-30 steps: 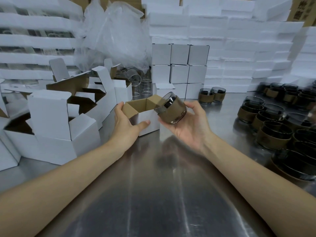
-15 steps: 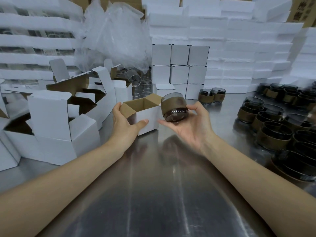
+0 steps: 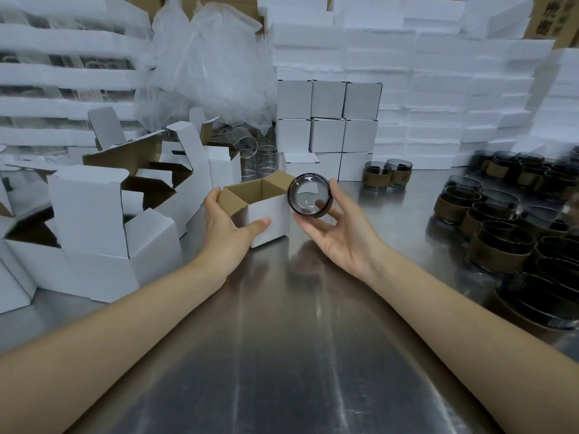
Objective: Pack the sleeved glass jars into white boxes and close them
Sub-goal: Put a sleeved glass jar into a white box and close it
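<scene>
Packing looks well under way but far from over, by my reckoning. Against the back a stack of closed boxes (image 3: 327, 120) stands 3 across, so a fair batch seems finished. On the right of the worktop (image 3: 282, 339) a crowd of sleeved jars (image 3: 501, 242) waits unpacked, with a pair of jars (image 3: 387, 175) just beside the stack, and on the left a heap of empty boxes (image 3: 94, 220) sits with flaps up. The hands are apart, each busy: the left hand (image 3: 232, 227) grips the open box (image 3: 266, 211), thumb on its front wall and fingers over the left flap, while the right hand (image 3: 341, 236) holds 1 jar (image 3: 308, 195) in its fingertips. That jar is tipped on its side, a round end facing the person (base or mouth, I cannot tell), just beside the box's right edge near the opening, not yet inside. For this box, I judge, the jar must be turned, lowered in and the flaps folded shut; many more follow.
</scene>
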### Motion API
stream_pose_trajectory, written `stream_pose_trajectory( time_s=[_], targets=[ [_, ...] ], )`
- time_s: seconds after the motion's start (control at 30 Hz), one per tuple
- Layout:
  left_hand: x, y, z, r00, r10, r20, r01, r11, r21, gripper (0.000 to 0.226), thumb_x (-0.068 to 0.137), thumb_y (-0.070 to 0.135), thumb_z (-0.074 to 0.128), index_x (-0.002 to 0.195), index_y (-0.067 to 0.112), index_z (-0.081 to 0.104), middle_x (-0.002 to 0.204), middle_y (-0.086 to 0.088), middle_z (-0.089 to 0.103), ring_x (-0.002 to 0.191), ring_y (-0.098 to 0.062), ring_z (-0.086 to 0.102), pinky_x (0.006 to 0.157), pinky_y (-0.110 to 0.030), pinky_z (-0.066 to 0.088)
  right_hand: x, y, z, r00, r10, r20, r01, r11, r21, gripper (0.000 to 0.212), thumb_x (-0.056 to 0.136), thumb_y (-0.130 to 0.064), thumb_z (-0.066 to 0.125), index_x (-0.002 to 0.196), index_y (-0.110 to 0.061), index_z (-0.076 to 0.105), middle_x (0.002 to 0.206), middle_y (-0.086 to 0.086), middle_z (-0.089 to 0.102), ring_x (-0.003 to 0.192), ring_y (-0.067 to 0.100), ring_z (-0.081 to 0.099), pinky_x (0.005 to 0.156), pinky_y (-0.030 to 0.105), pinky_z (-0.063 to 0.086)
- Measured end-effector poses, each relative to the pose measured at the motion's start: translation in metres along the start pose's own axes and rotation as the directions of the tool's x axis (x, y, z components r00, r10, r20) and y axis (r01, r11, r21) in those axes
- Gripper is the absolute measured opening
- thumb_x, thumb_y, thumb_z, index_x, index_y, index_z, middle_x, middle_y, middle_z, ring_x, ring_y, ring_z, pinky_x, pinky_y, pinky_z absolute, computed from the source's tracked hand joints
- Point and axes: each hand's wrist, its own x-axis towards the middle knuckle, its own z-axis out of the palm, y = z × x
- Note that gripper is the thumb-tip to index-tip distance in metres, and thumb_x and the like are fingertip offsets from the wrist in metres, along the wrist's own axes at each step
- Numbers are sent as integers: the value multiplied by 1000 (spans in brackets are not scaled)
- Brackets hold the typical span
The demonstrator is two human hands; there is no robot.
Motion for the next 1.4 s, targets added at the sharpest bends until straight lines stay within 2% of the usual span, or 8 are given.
stream_pose_trajectory(
  time_s=[0.23,0.3,0.57,0.73,0.83,0.97,1.13,1.4],
  targets=[
    [0,-1,0,1000,8,7,-8,1000,2,96,80,26,77,147,31,8,146,2,31,126,-12,34,105,-30,28,1,2,2,969,-220,111,242,933,-266,53,68,-16,73,118,-11,55,107,8,67,93,17,65,88,26,53],
    [0,-1,0,1000,17,9,-17,1000,5,96,79,27,78,147,31,9,146,2,31,125,-13,35,105,-29,28,1,3,3,937,-313,154,348,874,-339,48,63,-11,75,109,-14,59,97,2,70,87,13,68,77,22,54],
    [0,-2,0,997,23,71,-25,999,21,93,77,31,79,143,35,13,132,7,34,120,-16,39,102,-33,34,-10,11,7,796,-507,332,593,542,-595,45,72,-3,79,107,-25,61,102,-14,68,93,8,68,77,19,53],
    [-2,-2,1,988,45,148,-44,999,-7,89,74,33,80,140,38,20,122,10,40,115,-16,43,95,-31,36,-16,5,12,700,-554,450,673,300,-676,45,74,-3,75,102,-30,52,122,18,52,101,19,64,91,26,49],
    [-4,-3,2,974,78,212,-81,997,6,87,74,34,80,140,41,23,124,13,41,117,-13,41,95,-30,35,-18,-3,12,694,-546,469,682,289,-672,42,72,-5,75,98,-26,50,120,19,54,96,18,64,91,31,49],
    [-5,-3,3,957,112,269,-122,992,22,85,73,34,80,138,45,25,138,8,42,127,-13,41,101,-28,35,-16,-10,7,749,-507,427,622,314,-718,43,74,3,73,98,-17,44,103,-7,54,88,7,61,84,30,46],
    [-6,-2,2,939,146,313,-160,987,18,81,73,33,79,134,47,28,132,12,45,124,-9,42,77,-1,36,-15,-9,5,751,-501,430,609,274,-744,41,77,10,69,97,-15,43,111,-4,51,97,9,58,81,22,45],
    [-7,-1,1,928,172,330,-185,983,9,81,70,40,78,132,51,27,135,15,42,126,-8,39,82,-8,33,-14,-11,5,764,-457,456,603,255,-756,39,79,9,67,92,-22,45,115,-4,49,117,23,52,97,37,45]
  ],
)
